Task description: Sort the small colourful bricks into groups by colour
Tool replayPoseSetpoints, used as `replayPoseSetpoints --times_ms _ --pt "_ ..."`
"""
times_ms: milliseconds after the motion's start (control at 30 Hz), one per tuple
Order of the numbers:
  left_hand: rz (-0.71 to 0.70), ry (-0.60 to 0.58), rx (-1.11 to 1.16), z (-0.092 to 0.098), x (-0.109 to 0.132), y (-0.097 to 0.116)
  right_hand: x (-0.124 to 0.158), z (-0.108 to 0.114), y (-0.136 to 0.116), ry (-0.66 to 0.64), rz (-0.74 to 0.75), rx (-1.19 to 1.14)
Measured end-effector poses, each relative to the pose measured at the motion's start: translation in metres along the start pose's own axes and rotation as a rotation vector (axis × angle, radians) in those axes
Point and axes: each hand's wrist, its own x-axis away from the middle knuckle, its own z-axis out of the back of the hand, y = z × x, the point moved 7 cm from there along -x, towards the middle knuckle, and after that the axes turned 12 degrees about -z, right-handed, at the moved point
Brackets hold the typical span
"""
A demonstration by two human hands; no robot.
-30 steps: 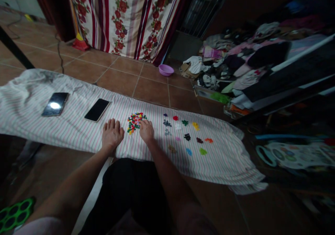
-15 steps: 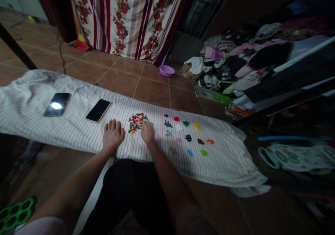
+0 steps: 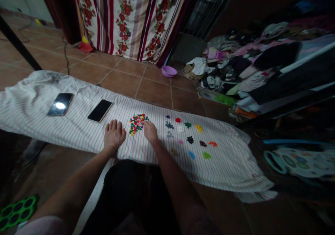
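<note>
My left hand (image 3: 114, 134) lies flat on the striped cloth (image 3: 86, 134), fingers stretched out, holding nothing. At the right edge of a mixed heap of small coloured pieces (image 3: 135, 126), my right hand (image 3: 150, 131) has its fingers bent together; whether a piece is between the fingertips is too small to make out. Right of it lie small single-colour piles, among them a red pile (image 3: 178, 120), a yellow pile (image 3: 199, 128), a black pile (image 3: 190, 139), a light blue pile (image 3: 192, 154) and a lime green pile (image 3: 206, 155).
Two phones, a dark phone (image 3: 100, 110) and a phone reflecting light (image 3: 60, 104), lie on the cloth at left. Beyond stand a purple basin (image 3: 169, 71) and a floral curtain (image 3: 125, 22). Clothes (image 3: 235, 60) are heaped at right. A green object with round holes (image 3: 18, 212) is at lower left.
My right hand has shifted slightly right, towards the edge of the mixed heap. My left hand stays flat on the cloth. The whole view has shifted a little.
</note>
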Motion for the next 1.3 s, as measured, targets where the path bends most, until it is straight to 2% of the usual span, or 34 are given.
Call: replayPoseSetpoints --times_ms 200,467,700,1300 --pt "-0.006 -0.009 -0.009 0.000 0.000 0.000 -0.011 -0.001 -0.002 -0.048 0.067 0.036" --pt "0.003 -0.002 0.025 0.001 -0.001 0.001 -0.008 0.000 -0.002 -0.037 0.073 -0.006" --pt "-0.003 -0.007 -0.016 0.003 -0.001 0.002 -0.008 0.000 0.003 -0.021 0.019 -0.083" --pt "-0.010 -0.013 -0.028 0.004 -0.001 0.002 0.002 0.004 0.010 0.040 -0.012 -0.123"
